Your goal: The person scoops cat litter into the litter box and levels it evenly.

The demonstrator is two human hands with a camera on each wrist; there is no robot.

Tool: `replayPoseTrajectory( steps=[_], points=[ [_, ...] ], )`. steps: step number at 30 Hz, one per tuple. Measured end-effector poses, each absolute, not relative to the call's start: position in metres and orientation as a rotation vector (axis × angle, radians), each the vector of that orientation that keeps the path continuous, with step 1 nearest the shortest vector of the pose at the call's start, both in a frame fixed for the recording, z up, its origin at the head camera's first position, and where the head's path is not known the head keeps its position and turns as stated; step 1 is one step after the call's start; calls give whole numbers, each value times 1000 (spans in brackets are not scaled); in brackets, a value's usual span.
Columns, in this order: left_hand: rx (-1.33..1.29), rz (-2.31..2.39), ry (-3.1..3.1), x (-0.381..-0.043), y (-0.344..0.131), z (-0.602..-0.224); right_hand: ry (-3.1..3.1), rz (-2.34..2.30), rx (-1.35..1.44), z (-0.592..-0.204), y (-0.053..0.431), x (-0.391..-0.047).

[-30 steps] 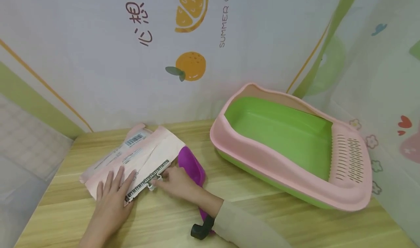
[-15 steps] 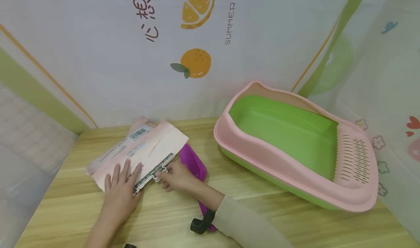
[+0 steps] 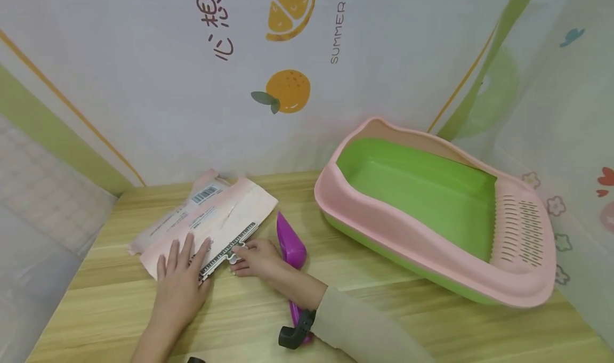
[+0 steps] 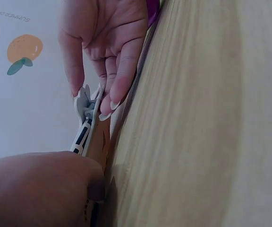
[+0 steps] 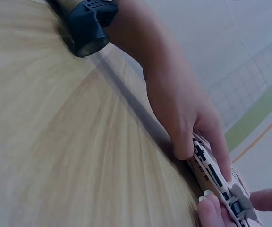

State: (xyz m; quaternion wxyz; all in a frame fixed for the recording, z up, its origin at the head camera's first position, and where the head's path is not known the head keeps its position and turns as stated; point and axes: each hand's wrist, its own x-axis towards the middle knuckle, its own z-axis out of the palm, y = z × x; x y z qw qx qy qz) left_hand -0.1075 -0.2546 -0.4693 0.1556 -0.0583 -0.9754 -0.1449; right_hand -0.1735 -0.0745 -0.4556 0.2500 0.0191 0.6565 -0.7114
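Observation:
A pink and white printed bag (image 3: 235,203) lies flattened on the wooden table. Along its near edge runs a long bag clip (image 3: 240,240) with a piano-key print. My right hand (image 3: 261,259) pinches the clip's handle, thumb above and fingers below, as the left wrist view shows with the clip (image 4: 85,106). On the bag rests my left hand (image 3: 179,285), fingers straight and spread, its thumb down at the clip's near end. In the right wrist view, that end of the clip (image 5: 209,165) lies between the left thumb and fingers.
A purple scoop (image 3: 291,245) lies right of the bag, its handle partly under the right forearm. Farther right stands a green litter tray with a pink rim (image 3: 364,208). A printed curtain (image 3: 192,112) closes off the table's back.
The head view has shifted slightly. The scoop has moved a little to the right, so its tip now shows clear of the bag's corner. Both hands keep their places at the bag and clip.

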Motion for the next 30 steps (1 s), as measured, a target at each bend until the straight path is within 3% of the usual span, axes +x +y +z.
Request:
replayPoseTrajectory(
  steps=[30],
  points=[
    [-174,-412,-2852,-107,-258,-461,1752,-1956,114,-448,-75,-174]
  ],
)
